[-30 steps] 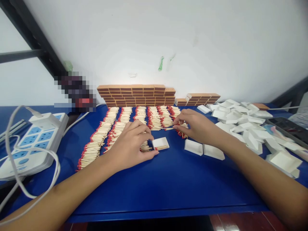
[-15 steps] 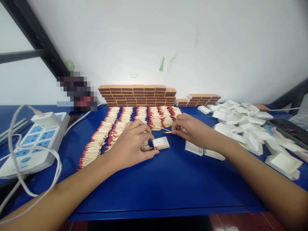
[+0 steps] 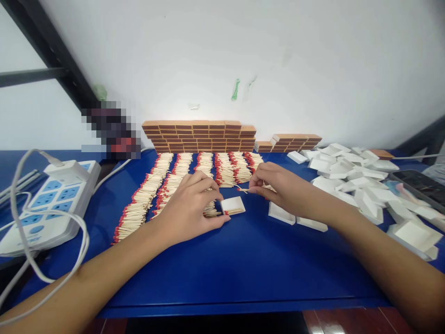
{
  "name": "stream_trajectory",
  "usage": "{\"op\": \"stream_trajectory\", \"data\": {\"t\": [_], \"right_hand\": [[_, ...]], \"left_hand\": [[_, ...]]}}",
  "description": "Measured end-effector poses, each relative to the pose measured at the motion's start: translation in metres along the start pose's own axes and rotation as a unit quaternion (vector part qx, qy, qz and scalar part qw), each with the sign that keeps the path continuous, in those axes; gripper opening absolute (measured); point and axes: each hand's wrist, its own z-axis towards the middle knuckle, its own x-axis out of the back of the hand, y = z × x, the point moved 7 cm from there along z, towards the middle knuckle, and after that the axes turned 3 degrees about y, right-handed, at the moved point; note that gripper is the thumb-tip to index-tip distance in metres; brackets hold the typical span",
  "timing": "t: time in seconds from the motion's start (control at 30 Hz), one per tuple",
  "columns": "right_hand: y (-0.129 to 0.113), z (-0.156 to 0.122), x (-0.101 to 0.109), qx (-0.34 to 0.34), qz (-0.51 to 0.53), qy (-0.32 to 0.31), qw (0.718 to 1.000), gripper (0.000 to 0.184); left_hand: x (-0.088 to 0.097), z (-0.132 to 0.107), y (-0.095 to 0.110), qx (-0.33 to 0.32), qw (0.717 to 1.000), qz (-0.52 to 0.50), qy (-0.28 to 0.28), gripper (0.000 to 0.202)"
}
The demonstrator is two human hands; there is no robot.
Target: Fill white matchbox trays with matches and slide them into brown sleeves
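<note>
Thumb and fingers of my left hand [image 3: 193,202] grip the left end of a small white matchbox tray [image 3: 234,202] on the blue table. A few red-headed matches lie along the tray's near side. My right hand [image 3: 274,185] is closed in a pinch on matches [image 3: 243,190], whose red tip points left, just beyond and right of the tray. Rows of piled matches [image 3: 148,192] spread behind and left of my hands; my left hand covers part of them. Two white trays [image 3: 281,213] sit below my right wrist.
Stacked brown matchboxes [image 3: 200,137] line the wall, with a lower stack [image 3: 295,143] to their right. A heap of white trays [image 3: 347,174] and a dark phone [image 3: 422,185] are at the right. A power strip [image 3: 52,208] with looped white cable occupies the left.
The view has shifted slightly. My left hand still grips the tray, and my right hand, still pinching matches, has hardly moved.
</note>
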Motion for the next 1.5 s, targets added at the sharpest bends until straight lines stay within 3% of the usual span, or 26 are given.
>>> {"op": "stream_trajectory", "data": {"t": [0.23, 0.33, 0.6, 0.77, 1.0, 1.17, 1.37, 1.5], "right_hand": [[-0.041, -0.002, -0.005, 0.032, -0.003, 0.005, 0.999, 0.016], [-0.048, -0.003, -0.01, 0.043, -0.004, -0.006, 0.999, 0.011], [-0.009, 0.004, -0.003, -0.031, -0.07, 0.074, 0.994, 0.015], [0.003, 0.008, -0.017, -0.038, -0.07, 0.034, 0.996, 0.015], [0.018, 0.01, -0.015, -0.029, -0.081, -0.003, 0.996, 0.018], [0.021, 0.011, -0.011, -0.03, -0.102, 0.016, 0.994, 0.013], [0.015, 0.012, -0.01, -0.007, -0.12, 0.015, 0.993, 0.035], [0.012, 0.012, -0.007, 0.004, -0.11, 0.03, 0.993, 0.032]], "left_hand": [[0.001, 0.001, 0.0, 0.0, 1.0, -0.001, 0.002, 0.023], [0.001, 0.002, 0.001, 0.002, 1.0, 0.001, 0.001, 0.022], [0.0, 0.001, 0.001, -0.004, 1.0, -0.004, 0.0, 0.025], [0.001, 0.002, 0.002, -0.005, 1.0, -0.003, -0.001, 0.024], [0.001, 0.002, 0.002, -0.004, 1.0, -0.005, -0.002, 0.023], [0.001, 0.001, 0.002, -0.006, 1.0, -0.004, -0.001, 0.024], [0.001, 0.001, 0.002, -0.01, 1.0, -0.003, 0.0, 0.025], [0.001, 0.0, 0.002, -0.01, 1.0, -0.001, -0.001, 0.025]]}}
